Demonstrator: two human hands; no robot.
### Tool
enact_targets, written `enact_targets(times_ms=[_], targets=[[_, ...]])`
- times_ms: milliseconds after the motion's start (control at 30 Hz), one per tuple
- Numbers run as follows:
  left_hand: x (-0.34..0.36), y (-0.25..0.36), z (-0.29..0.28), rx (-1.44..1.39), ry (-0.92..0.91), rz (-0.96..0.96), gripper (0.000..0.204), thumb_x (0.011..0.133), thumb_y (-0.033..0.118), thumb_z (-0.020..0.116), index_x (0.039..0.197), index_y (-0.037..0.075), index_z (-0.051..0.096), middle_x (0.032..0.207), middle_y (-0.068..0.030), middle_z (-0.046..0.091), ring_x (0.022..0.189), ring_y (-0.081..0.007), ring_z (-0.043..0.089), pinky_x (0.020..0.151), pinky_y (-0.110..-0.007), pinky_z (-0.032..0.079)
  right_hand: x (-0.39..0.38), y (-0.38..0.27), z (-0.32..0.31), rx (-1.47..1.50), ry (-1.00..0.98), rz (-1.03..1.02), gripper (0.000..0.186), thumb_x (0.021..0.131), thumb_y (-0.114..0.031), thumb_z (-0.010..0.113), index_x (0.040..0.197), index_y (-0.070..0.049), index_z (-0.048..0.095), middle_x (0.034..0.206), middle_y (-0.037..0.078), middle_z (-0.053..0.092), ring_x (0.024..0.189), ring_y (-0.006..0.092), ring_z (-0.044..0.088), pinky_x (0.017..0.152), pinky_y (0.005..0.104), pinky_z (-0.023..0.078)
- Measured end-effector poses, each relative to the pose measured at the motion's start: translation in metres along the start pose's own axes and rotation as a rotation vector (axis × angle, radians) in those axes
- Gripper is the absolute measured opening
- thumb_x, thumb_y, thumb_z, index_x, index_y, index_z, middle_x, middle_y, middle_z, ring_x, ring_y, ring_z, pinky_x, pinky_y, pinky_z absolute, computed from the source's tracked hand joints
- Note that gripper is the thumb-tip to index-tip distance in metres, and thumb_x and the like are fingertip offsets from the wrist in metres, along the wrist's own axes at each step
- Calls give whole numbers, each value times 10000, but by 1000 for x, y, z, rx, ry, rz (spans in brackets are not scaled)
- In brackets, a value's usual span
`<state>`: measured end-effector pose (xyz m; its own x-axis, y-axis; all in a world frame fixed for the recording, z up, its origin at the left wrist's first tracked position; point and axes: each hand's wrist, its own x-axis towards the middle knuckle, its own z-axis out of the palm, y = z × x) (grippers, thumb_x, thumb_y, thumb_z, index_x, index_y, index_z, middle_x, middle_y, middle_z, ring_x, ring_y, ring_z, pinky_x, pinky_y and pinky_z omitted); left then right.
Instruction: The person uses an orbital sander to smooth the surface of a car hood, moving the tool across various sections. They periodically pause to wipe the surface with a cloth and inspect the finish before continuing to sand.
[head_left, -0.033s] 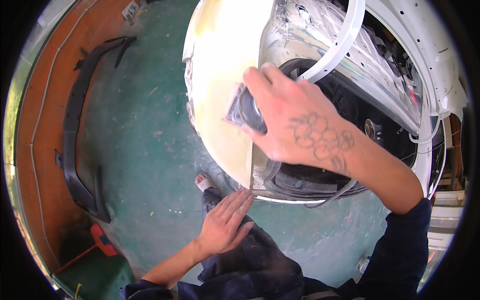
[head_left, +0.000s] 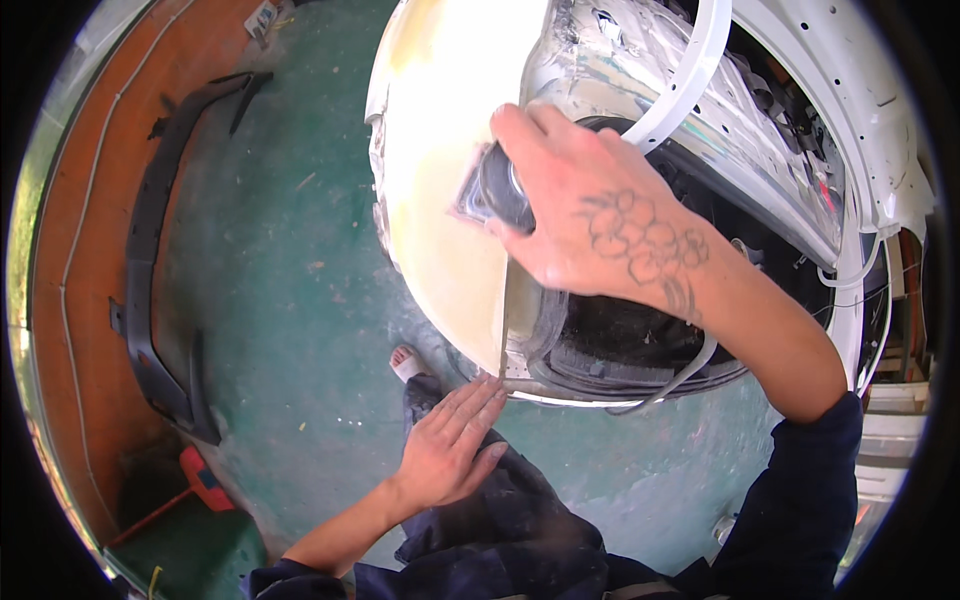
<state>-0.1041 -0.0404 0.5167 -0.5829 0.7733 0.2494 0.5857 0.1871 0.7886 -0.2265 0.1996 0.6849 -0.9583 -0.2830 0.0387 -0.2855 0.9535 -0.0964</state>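
My right hand (head_left: 610,215) is closed around a dark sanding block (head_left: 502,190) with a squarish pad, whose face lies against a curved cream-and-white car body panel (head_left: 435,200). The fingers curl over the far side and the thumb grips the near side; part of the block is hidden under the hand. Lower down, my left hand (head_left: 450,445) lies fairly flat with its fingers stretched out. Its fingertips touch the near corner of the panel beside the seam, and it holds nothing.
Right of the panel gapes a dark opening of the car body (head_left: 640,335), edged by a rubber seal and crossed by a white curved bar (head_left: 690,75). A black bumper (head_left: 145,260) stands along the orange wall (head_left: 75,330) at left. A red-headed tool (head_left: 205,482) lies at lower left.
My right hand and the sanding block have shifted slightly away from me along the panel. My left hand stays where it was.
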Motion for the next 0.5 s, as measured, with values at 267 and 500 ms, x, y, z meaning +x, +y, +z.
enact_targets(times_ms=[267, 500], targets=[[-8, -11, -13, -142, 307, -83, 290, 883, -40, 601, 1166, -42, 663, 1229, -225, 702, 1107, -403, 698, 975, -442, 549, -41, -55, 1, 46, -200, -164, 396, 769, -155, 764, 1032, 34, 537, 898, 143, 572, 670, 253, 722, 519, 315, 575], [-1, -36, -34, -166, 479, -178, 318, 957, -17, 444, 1193, -83, 647, 1261, -278, 677, 1195, -394, 653, 1065, -443, 474, -121, -82, 14, 230, -129, -122, 386, 839, -160, 754, 1119, 32, 572, 926, 112, 556, 654, 197, 692, 510, 312, 559]])
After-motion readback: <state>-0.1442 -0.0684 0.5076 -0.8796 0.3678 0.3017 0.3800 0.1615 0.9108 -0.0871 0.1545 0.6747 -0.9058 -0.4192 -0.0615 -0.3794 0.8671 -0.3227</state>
